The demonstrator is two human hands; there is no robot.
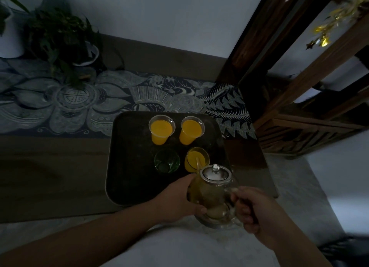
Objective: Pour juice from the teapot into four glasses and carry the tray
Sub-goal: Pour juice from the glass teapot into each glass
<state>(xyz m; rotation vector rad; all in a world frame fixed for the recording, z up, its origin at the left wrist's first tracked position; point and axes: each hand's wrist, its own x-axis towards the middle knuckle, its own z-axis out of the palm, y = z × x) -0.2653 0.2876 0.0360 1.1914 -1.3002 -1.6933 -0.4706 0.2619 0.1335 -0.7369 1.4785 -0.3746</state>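
Teapot (211, 188): glass, metal-lidded, tilted over the tray's near right corner, spout over the third glass (196, 160), which is partly filled, so pouring is judged under way. Right hand (253, 210): closed on the handle. Left hand (179, 198): cupped against the body, presumably for steadiness. Two far glasses (161, 132) (191, 130): full. Fourth glass (166, 161): empty. Tray (127, 167): dark, set on the tabletop (50, 177) beside a patterned runner (79, 101).

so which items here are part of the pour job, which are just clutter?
Job:
teapot, held by left hand and right hand
tray
two full glasses
glass being filled
empty glass

Clutter:
potted plant
patterned cloth
wooden shelf
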